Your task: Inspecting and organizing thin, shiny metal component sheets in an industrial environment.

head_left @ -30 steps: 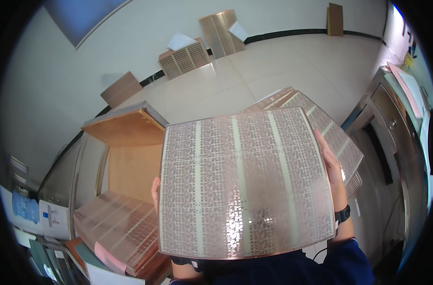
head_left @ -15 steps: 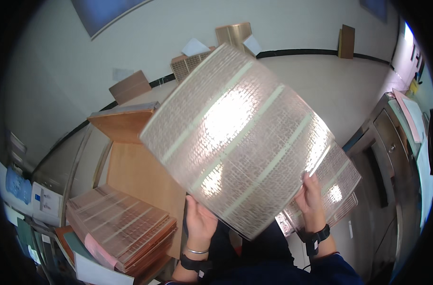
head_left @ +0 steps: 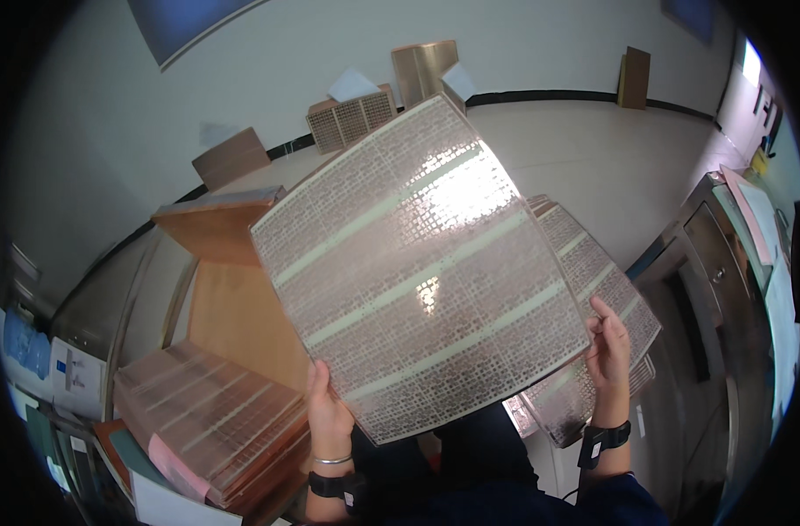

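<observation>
A large coppery circuit board panel (head_left: 417, 289) with pale green stripes is held up, tilted, in front of my body. My left hand (head_left: 331, 412) grips its lower left edge, thumb along the rim and the other fingers hidden behind. At the lower right corner my right hand (head_left: 608, 351) is closed with bent fingers around the panel's edge. Light glares off the upper right of its surface. Behind and below it, to the right, similar panels (head_left: 615, 289) lie partly covered. A thick stack of panels (head_left: 211, 408) rests at the left.
A wooden rack (head_left: 251, 307) with a raised back bears the left stack. A pink sheet (head_left: 179, 466) hangs at the stack's near side. Boards (head_left: 231, 159) lean along the far wall. To the right stands a metal cabinet (head_left: 711, 237) with papers on top.
The panel has turned clockwise, and its lower edge lies more level. My left hand has shifted left, my right hand slightly right and up. The glare has moved across the surface.
</observation>
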Available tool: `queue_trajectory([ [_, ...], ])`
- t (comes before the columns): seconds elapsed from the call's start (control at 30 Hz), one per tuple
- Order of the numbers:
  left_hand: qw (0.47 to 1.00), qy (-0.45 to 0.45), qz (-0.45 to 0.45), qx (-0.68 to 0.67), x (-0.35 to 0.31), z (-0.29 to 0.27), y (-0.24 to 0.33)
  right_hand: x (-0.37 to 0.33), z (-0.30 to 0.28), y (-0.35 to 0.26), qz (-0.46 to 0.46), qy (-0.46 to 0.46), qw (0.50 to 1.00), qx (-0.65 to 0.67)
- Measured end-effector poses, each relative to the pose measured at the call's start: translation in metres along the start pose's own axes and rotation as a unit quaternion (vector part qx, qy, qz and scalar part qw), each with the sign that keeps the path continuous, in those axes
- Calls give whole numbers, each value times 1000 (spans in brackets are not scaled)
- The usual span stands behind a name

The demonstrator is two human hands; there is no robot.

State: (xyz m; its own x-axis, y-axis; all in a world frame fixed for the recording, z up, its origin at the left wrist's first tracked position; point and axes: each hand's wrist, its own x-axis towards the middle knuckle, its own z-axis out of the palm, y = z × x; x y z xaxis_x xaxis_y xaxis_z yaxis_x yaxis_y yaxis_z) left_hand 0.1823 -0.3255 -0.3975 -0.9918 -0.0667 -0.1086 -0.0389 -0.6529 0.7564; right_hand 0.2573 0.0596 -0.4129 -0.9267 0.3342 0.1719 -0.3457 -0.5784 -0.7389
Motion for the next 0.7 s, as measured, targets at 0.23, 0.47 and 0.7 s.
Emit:
queue_trajectory([
  [0.23, 999, 10, 34, 20, 2, 1, 1, -2, -1, -10, 30, 16, 986, -165],
  [0.47, 997, 9, 49, 54, 6, 16, 10, 23, 5, -27, 90, -70, 969, -220],
  [0.7, 994, -6, 102, 32, 5, 30, 29, 50, 50, -36, 24, -57, 972, -228],
])
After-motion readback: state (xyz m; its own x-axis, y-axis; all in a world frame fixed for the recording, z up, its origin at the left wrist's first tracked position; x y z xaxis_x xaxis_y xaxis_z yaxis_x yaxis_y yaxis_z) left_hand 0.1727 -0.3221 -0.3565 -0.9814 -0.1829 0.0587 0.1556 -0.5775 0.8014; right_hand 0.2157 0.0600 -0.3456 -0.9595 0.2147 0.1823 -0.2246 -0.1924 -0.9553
